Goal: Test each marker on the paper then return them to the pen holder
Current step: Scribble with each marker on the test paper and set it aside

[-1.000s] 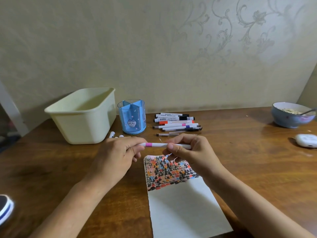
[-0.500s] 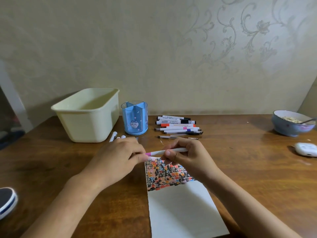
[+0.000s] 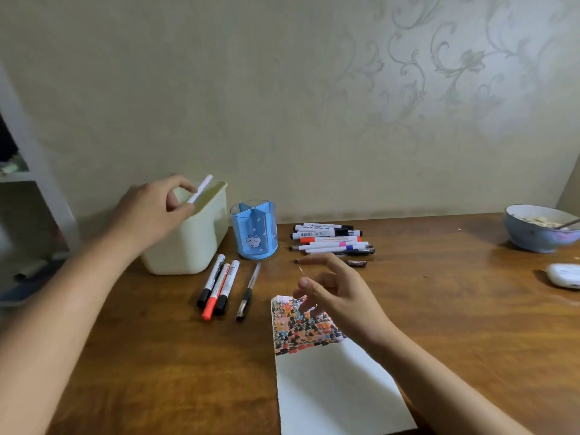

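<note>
The left hand (image 3: pixel 153 211) is raised over a cream bin (image 3: pixel 191 237), pinching a white marker (image 3: pixel 201 188) between thumb and fingertips; the marker tilts up and to the right above the bin's rim. Just right of the bin stands one blue pen holder (image 3: pixel 254 235) with divided compartments, none showing a pen. In front of it, between the two hands, four pens (image 3: pixel 226 285) lie side by side on the table (image 3: pixel 455 309): two black-capped markers, one red-capped marker between them, and one thin black pen furthest right. The right hand (image 3: pixel 339 296) hovers with fingers loosely spread, holding nothing, above the top of one sheet of paper (image 3: pixel 332 390), whose upper part is covered in coloured test marks. Beyond that hand lies a pile of roughly eight markers (image 3: pixel 329 240), blurred together. Far right sit one blue bowl (image 3: pixel 539 235) and one white object (image 3: pixel 565 276) at the edge.
</note>
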Demonstrator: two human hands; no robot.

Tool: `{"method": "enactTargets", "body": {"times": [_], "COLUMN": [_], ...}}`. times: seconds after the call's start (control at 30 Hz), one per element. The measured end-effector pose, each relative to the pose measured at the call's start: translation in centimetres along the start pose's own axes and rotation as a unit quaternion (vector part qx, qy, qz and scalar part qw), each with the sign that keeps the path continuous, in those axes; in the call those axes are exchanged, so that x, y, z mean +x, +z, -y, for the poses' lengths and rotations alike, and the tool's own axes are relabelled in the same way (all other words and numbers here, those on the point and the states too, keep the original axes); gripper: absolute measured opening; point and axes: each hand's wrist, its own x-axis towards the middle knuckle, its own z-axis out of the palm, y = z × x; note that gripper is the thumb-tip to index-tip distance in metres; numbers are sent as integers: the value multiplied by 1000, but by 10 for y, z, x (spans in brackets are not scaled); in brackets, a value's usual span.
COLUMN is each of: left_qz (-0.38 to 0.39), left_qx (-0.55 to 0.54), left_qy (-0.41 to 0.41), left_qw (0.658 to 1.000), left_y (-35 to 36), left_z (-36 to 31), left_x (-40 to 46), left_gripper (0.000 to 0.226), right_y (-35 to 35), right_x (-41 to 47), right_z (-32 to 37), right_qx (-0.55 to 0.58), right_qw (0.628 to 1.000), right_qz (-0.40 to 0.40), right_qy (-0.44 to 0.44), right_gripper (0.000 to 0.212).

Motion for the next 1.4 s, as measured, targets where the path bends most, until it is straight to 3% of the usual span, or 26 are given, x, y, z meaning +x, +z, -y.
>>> {"method": "enactTargets", "body": {"times": [0.07,0.4,0.83,0.97,1.13,1.27,1.4], "left_qz": [-9,67,45,123,259,354,394], "left_qx": [34,115,59,-2,-11,-3,7], "left_qy": [-16,-53,41,85,104,114,119], "left_qw": [999,990,996,989,960,928,911], "left_y": [-2,24,64,87,98,101,101], "left_z": [12,27,-24,-41,-54,-52,-49], "left_x": [15,41,-2,-39,-73,-89,-92], "left_gripper": [9,15,25,28,40,57,81], "right_y": [1,-1,-17,-28,-39,-46,-51], "right_x": [0,3,16,22,28,34,39], "right_z": [0,-7,-24,-34,-44,-56,-64], "right_qx": [-24,-60,-119,-266,-426,-485,-497], "right_qw": [1000,998,990,958,901,872,865], "right_qz": [3,0,-74,-103,-84,-56,-31], "right_qy": [-5,3,9,-23,-23,25,63], "right_gripper": [34,20,16,21,41,52,55]}}
